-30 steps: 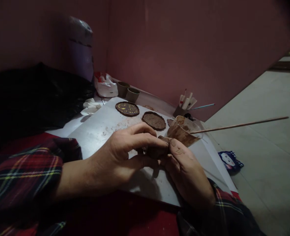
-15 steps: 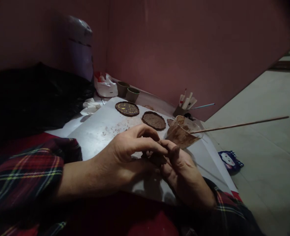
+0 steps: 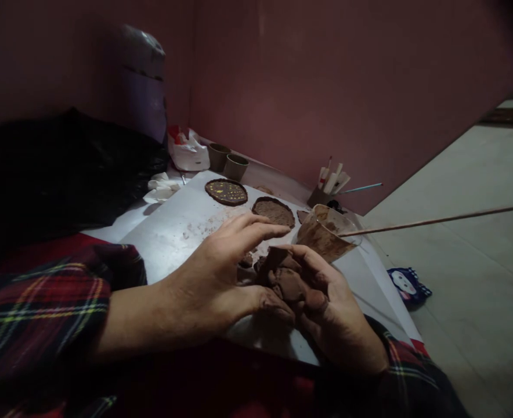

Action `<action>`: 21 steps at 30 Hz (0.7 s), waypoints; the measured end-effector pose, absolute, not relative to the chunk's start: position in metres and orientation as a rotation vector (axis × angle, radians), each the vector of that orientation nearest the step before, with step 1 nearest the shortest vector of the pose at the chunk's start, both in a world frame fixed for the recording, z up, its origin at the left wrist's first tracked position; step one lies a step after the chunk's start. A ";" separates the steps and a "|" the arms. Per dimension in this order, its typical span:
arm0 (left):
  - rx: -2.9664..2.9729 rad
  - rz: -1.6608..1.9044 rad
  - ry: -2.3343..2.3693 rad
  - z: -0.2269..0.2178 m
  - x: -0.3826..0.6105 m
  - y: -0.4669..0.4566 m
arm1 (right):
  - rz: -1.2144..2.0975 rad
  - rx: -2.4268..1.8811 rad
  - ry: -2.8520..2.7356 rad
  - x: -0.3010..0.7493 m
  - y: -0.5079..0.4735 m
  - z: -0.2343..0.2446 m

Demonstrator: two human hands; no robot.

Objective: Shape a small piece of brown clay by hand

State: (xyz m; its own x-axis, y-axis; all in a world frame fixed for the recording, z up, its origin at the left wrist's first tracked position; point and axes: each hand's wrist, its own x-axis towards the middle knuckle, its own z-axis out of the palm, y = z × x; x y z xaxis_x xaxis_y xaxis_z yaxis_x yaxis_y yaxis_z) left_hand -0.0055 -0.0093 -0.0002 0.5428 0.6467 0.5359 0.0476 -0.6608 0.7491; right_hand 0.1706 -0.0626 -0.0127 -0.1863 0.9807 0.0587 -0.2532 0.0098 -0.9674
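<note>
A lumpy mass of brown clay (image 3: pixel 288 284) with folded pieces lies in my right hand (image 3: pixel 341 310), whose fingers curl around it. My left hand (image 3: pixel 221 273) is spread, its fingers raised over the clay and its thumb low at the near side of the lump, seemingly touching it. Clay smears that thumb. Behind the left fingers, a smaller bit of brown clay (image 3: pixel 245 261) shows in part on the white board (image 3: pixel 161 255). Farther back on the board sit a flat clay disc with yellow specks (image 3: pixel 226 192) and a plain rimmed clay disc (image 3: pixel 273 212).
A clay-smeared plastic cup (image 3: pixel 321 235) with a long stick (image 3: pixel 434 222) leaning out stands right of the discs. Behind it is a holder with brushes and tools (image 3: pixel 320 196). Two dark cups (image 3: pixel 237 167) and a white bag (image 3: pixel 190 152) stand by the wall; black plastic (image 3: pixel 69 168) lies left.
My left fingers have lifted off the clay and opened. The lump, mostly hidden before between both hands, is now exposed in my right hand.
</note>
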 end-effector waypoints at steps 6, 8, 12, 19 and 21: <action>1.820 0.877 0.617 0.000 -0.003 -0.014 | 1.405 -0.916 -1.209 0.173 -0.066 -0.014; 1.732 0.801 0.560 -0.001 -0.003 -0.015 | 1.400 -0.932 -1.227 0.174 -0.067 -0.013; 1.677 0.749 0.504 -0.001 -0.003 -0.016 | 1.403 -0.941 -1.239 0.174 -0.067 -0.012; 1.708 0.784 0.497 0.000 -0.005 -0.017 | 1.398 -0.932 -1.175 0.171 -0.071 -0.012; 1.741 0.818 0.498 0.002 -0.004 -0.016 | 1.391 -0.920 -1.195 0.171 -0.072 -0.012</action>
